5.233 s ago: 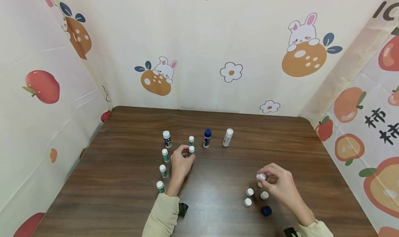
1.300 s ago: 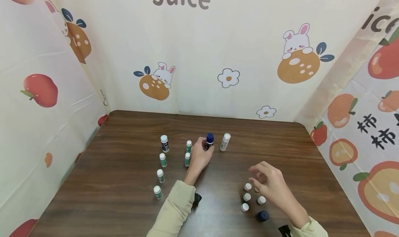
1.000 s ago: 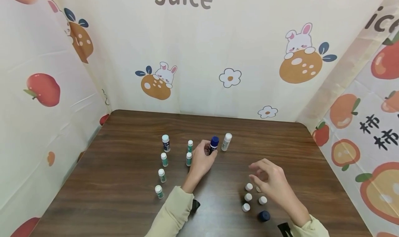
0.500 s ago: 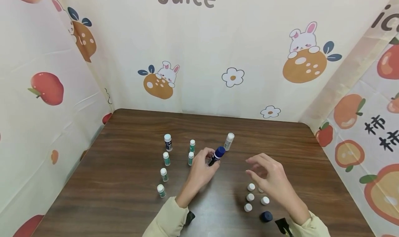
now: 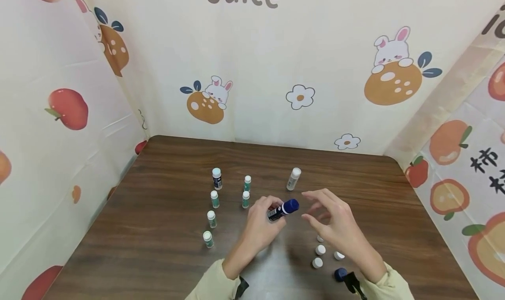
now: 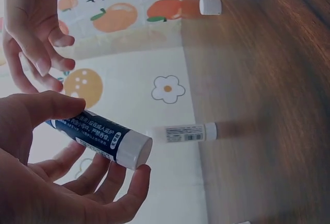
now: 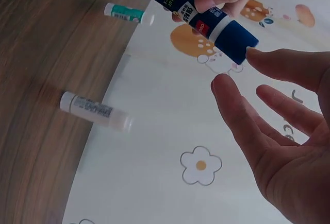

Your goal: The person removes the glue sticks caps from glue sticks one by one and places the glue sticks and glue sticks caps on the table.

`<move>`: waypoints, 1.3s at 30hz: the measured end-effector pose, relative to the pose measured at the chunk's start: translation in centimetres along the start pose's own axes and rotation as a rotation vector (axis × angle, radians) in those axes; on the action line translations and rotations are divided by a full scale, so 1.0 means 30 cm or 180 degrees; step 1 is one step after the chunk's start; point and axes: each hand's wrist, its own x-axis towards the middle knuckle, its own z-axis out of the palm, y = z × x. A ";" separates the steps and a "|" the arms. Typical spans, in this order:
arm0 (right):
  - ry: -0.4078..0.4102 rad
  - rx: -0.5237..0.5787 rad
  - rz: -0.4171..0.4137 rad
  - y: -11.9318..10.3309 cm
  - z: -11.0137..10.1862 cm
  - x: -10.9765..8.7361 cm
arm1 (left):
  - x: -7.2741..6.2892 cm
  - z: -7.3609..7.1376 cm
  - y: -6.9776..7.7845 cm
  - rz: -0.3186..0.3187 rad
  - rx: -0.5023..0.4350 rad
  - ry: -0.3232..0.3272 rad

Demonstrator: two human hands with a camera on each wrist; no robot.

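My left hand [image 5: 263,223] grips a navy glue stick [image 7: 193,7] between thumb and fingers, raised over the table. Its dark blue cap [image 5: 291,205] tilts up toward the right; its white base [image 6: 135,149] shows in the left wrist view. Close to that cap is my right hand [image 5: 333,217], thumb and fingers spread apart with nothing between them. In the right wrist view the right thumb tip overlaps the cap's edge. Below the right hand lie several white caps [image 5: 320,250] and one dark blue cap [image 5: 340,274], partly hidden by hand and wrist strap.
A white glue stick [image 5: 293,179] stands upright toward the back. Left of my left hand stand two green-labelled sticks [image 5: 246,199], and farther left a column of several more, headed by a dark-labelled stick [image 5: 217,179]. Printed curtains [image 5: 260,111] border the brown table [image 5: 158,203].
My left hand let go of a small green stick, took the navy glue stick from the back row, brought it nearer and tilted it rightward. The right hand left the caps and moved toward it.
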 end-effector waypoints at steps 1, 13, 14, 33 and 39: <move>-0.0018 0.0026 -0.0012 -0.003 0.003 0.002 | -0.003 -0.001 0.003 0.0006 0.0003 -0.0002; -0.0186 0.0443 -0.0278 -0.042 0.052 0.012 | -0.046 -0.034 0.025 0.0052 0.0068 -0.0130; -0.0202 0.0475 -0.0283 -0.044 0.056 0.012 | -0.051 -0.036 0.025 0.0074 0.0081 -0.0109; -0.0356 0.0659 -0.0497 -0.060 0.077 0.004 | -0.096 -0.080 -0.007 0.0336 -0.0058 -0.0111; -0.0397 0.0698 -0.0568 -0.063 0.080 0.003 | -0.095 -0.082 -0.017 0.0379 -0.0072 -0.0108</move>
